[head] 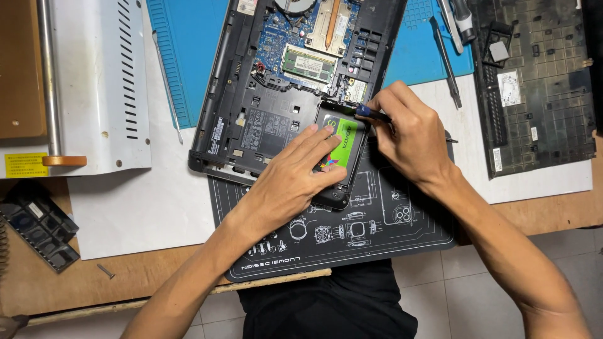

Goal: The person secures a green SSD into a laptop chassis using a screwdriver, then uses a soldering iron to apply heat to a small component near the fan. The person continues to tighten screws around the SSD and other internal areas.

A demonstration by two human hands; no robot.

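From the head view, looking straight down: my left hand [292,182] lies flat, fingers stretched out, pressing on the solid-state drive [342,143] that sits in its bay at the lower right corner of the opened laptop [264,119]. My right hand [411,135] is closed in a pinch around a blue-handled screwdriver [372,113], tip down at the drive's upper right corner. Drive looks like a thin, rigid slab, light, smooth shell with a glossy green label; probably slippery on the faces, so best gripped by the long edges, keeping off the connector end. Laptop chassis is matte black plastic, with a blue circuit board [282,31] and a green memory stick [308,63] exposed. Under it a black printed work mat [352,245], rubbery; further up, a blue ribbed mat [182,56]. Removed bottom cover [534,81] lies off to the right, tweezers [447,63] beside it.
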